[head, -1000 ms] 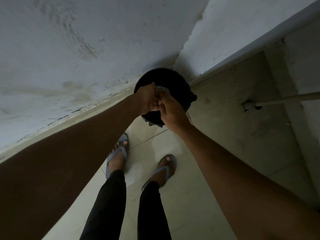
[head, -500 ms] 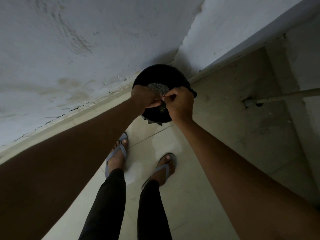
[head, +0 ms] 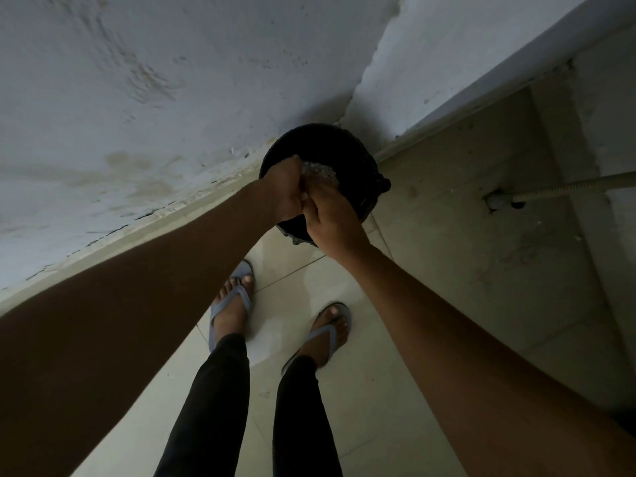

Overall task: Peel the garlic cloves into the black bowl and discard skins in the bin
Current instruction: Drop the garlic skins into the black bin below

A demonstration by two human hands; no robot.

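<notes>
While the person stands on a pale tiled floor (head: 361, 401) in a dim corner, both arms reach forward over a black bin (head: 347, 156) that sits on the floor against the stained wall (head: 137, 98). The left hand (head: 284, 192) is curled, knuckles up, above the near left part of the bin's mouth; the right hand (head: 332, 216) lies against it from the right, fingers bent toward the left hand's fingertips. The two hands touch. Between them, just above the fingers, a small pale crinkled clump shows — the garlic skins (head: 318, 170) — held over the dark inside of the bin. Both hands seem to pinch or cup this clump, though the light is too poor to tell which fingers carry it. The bin's rim is round, with a dark lug or handle mount on its right side, and its near wall is partly hidden behind the hands.

Below the arms are two legs in black trousers and feet in blue-grey flip-flops (head: 237, 297), toes pointing toward the bin. At the right a concrete surface (head: 464, 235) meets the tiles, and a ribbed hose (head: 568, 187) runs from a fitting there out past the right edge — well apart from the bin.
</notes>
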